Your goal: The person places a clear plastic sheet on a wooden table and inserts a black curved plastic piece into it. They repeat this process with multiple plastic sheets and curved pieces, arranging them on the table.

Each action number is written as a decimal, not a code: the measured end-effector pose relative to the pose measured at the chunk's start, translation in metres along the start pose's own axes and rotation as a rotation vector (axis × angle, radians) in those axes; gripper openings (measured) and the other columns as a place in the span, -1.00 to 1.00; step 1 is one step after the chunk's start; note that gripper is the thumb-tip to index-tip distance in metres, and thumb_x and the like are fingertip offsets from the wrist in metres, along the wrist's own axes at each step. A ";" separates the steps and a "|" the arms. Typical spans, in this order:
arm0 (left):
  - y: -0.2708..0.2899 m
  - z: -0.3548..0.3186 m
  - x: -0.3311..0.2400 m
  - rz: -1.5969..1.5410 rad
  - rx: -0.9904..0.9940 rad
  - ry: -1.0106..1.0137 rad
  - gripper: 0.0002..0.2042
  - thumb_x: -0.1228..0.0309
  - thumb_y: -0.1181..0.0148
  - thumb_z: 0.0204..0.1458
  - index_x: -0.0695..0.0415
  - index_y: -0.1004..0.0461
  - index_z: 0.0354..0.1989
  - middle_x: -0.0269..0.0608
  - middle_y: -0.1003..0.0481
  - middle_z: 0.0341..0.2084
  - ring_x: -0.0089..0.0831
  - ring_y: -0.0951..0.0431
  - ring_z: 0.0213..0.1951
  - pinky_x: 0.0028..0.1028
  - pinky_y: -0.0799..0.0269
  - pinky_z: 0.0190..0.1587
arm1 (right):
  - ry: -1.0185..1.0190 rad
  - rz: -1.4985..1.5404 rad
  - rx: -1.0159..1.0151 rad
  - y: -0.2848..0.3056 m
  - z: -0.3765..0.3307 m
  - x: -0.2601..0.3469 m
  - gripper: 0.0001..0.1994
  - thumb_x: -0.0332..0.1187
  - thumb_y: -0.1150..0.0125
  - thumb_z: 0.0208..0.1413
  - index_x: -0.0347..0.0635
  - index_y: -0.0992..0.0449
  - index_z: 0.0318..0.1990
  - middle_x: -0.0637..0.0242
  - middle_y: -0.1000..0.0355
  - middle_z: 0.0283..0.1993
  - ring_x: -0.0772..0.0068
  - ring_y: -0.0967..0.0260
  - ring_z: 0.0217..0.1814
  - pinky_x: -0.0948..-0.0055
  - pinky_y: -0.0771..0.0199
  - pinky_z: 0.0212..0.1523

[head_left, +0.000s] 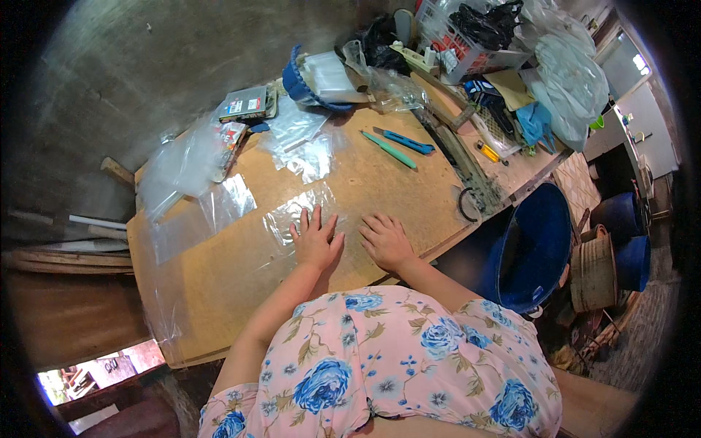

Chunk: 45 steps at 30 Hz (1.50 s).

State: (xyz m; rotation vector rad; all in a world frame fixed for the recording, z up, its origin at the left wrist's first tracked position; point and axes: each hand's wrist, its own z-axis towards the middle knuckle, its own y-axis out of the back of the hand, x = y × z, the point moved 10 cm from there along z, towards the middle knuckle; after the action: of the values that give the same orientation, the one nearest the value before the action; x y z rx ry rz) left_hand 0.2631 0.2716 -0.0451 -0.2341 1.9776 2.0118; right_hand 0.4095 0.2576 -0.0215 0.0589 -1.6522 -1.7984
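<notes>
Resting palm down, my left grip (315, 244) is spread wide, its fingers lying over the near part of a clear plastic piece (281, 219) and closed on nothing. To the right of that plastic piece, my right grip (387, 244) lies flat with the fingers slightly fanned, touching the bare tabletop (412, 197) and holding nothing; how hard either one presses, I cannot tell.

The plastic piece looks thin, glossy and creased. I judge it very light, limp and slippery, likely to cling to the board or wrinkle under a push, so a pinch at a free edge should suit it better than its middle.

Just beyond the plastic piece lies a pile of clear plastic (310, 164). Left of it, a broad clear sheet (197, 215) spreads out. Beyond it to the right sit a green tool (391, 150) and a blue cutter (404, 141); farther beyond stands a blue basket (294, 80), and well off to its right, a blue drum (537, 244).
</notes>
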 end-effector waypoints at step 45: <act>0.006 -0.001 0.005 -0.001 0.031 0.047 -0.51 -0.02 -0.11 -0.07 -0.26 -0.35 0.09 -0.26 -0.08 0.25 -0.16 0.04 0.30 0.06 0.19 0.22 | -0.303 0.184 0.009 -0.004 0.032 -0.016 -0.78 -0.24 -0.05 0.05 -0.22 -0.47 -0.41 0.00 -0.43 -0.38 -0.08 -0.40 -0.33 0.07 -0.37 -0.30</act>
State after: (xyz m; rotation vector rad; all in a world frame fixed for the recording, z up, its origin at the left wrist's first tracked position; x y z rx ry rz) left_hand 0.2567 0.2707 -0.0411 -0.2771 2.0356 1.9907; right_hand 0.4054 0.2932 -0.0256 -0.3675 -1.8070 -1.7222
